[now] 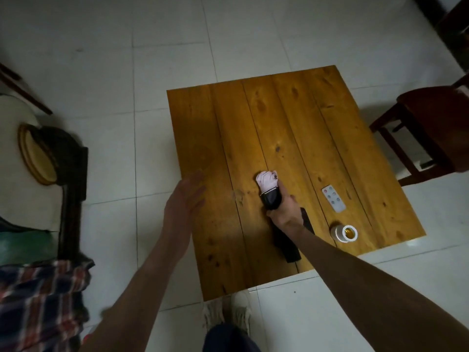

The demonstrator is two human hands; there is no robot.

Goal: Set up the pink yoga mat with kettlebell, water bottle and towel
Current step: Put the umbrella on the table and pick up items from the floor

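A small pink roll [266, 182], likely the rolled yoga mat, sticks out of a black sleeve [272, 199] lying on the wooden table [279, 118]. My right hand [285, 212] is shut around the black sleeve, with the pink end pointing away from me. A black strip [286, 246] trails from the sleeve under my wrist toward the table's near edge. My left hand [184, 199] hovers flat and open over the table's left edge, holding nothing. No kettlebell, water bottle or towel is in view.
A white remote [333, 198] and a white roll with a yellow core [344, 233] lie right of my right hand. A dark wooden chair [431, 130] stands at the right. At the left are a straw hat [38, 153] and plaid cloth [38, 295]. The floor is white tile.
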